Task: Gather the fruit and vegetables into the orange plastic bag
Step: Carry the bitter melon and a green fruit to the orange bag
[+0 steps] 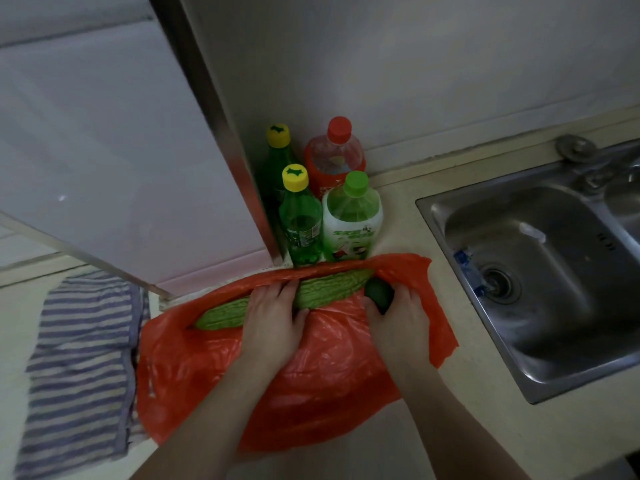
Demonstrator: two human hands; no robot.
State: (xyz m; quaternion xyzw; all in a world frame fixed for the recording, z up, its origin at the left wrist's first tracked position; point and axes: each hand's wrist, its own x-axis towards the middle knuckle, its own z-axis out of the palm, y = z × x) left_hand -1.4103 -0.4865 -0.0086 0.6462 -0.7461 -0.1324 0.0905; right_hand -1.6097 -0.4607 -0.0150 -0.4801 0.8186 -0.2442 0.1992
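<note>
A thin orange plastic bag (311,382) lies flat and crumpled on the pale beige countertop (467,427), with its mouth turned to the wall. A long, bumpy, light green bitter gourd (332,289) lies across this mouth, with orange plastic behind it and in front of it. One end points to the left and the other reaches toward the bottles.

The left hand (273,320) holds the gourd near its middle, the fingers curled over the top of it and the thumb below. The right hand (398,320) is at the right side of the mouth, its fingers wrapped around a small, round, dark green fruit (377,294). This fruit is just beside the right end of the gourd; it seems to be already inside the bag's edge, but the picture is dim there.

Behind the bag four plastic bottles stand close together: two green ones with yellow caps (299,216), one with a red cap (334,157) and one with a green cap and white label (351,220). A steel sink (554,323) is at the right. A blue and white striped cloth (79,375) lies at the left, near the bag.
</note>
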